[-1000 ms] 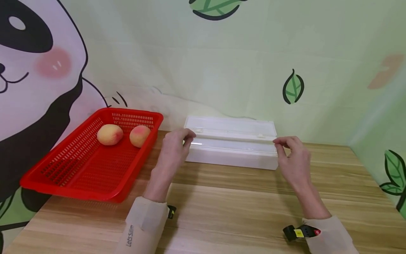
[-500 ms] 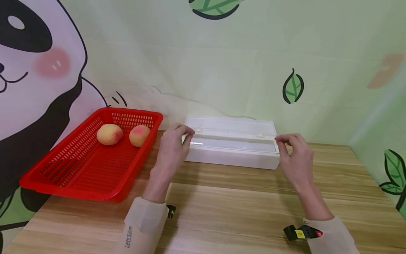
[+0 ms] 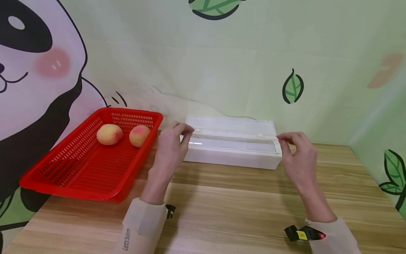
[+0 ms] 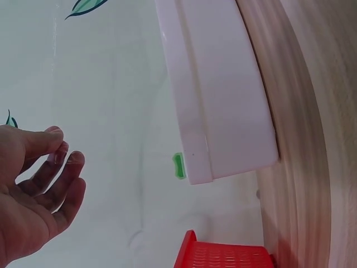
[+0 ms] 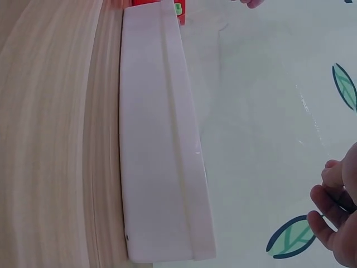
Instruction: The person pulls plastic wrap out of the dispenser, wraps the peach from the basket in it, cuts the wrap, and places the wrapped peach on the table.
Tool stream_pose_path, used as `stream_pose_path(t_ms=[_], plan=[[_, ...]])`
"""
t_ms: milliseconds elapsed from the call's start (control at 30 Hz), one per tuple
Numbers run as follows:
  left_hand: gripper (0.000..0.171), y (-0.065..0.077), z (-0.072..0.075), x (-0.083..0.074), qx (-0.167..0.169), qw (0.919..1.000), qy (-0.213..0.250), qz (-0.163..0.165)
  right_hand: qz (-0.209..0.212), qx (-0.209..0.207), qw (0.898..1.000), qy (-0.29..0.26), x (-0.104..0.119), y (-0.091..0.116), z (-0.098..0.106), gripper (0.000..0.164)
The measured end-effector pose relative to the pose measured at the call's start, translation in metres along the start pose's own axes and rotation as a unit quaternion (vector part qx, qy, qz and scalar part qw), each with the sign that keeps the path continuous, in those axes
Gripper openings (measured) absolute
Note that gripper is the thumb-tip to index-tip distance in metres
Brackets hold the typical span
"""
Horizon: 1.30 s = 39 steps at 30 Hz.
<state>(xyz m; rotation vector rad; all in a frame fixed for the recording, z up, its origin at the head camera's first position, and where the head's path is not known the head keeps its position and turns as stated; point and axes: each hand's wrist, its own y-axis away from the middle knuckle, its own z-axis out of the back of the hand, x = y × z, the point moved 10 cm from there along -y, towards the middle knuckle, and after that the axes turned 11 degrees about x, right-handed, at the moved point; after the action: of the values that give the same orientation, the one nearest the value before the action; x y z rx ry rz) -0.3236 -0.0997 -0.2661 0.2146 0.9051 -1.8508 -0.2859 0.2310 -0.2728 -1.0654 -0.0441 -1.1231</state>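
Observation:
A long white plastic wrap dispenser (image 3: 233,159) lies on the wooden table with its lid (image 3: 233,124) tipped back toward the wall. My left hand (image 3: 171,150) is above the dispenser's left end, thumb and fingertips pinched together. At the right end my right hand (image 3: 299,157) pinches the same way. Thin bright streaks of clear plastic wrap (image 4: 54,50) run up from the pinching fingers in the left wrist view. Similar streaks on the plastic wrap (image 5: 305,106) show near the right fingers. A small green piece (image 4: 179,166) sits by the dispenser's end.
A red plastic basket (image 3: 127,183) stands to the left, holding two peaches, one yellowish peach (image 3: 109,134) and one pinker peach (image 3: 139,136). Behind the table (image 3: 228,211) rises a wall covering (image 3: 234,70) printed with a panda and leaves.
My hands have drawn slightly apart: the right hand moved right and a little up, the left a little left and up. Basket, peaches and dispenser stay put.

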Motion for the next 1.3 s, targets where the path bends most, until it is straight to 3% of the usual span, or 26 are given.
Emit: stream_pose_path(t_ms=[400,733,1300], plan=[[0.007,0.001,0.011,-0.009,-0.006,0.9997,-0.009,-0.021,0.006,0.001,1.0,0.002,0.007,0.0,0.007,0.01],[0.007,0.002,0.016,-0.011,-0.006,0.9998,-0.009,-0.017,0.014,0.001,1.0,0.006,0.015,0.0,0.012,0.01],[0.007,0.007,0.021,-0.019,0.028,0.9995,-0.002,-0.014,0.02,0.02,0.999,0.026,0.024,0.005,0.018,0.009]])
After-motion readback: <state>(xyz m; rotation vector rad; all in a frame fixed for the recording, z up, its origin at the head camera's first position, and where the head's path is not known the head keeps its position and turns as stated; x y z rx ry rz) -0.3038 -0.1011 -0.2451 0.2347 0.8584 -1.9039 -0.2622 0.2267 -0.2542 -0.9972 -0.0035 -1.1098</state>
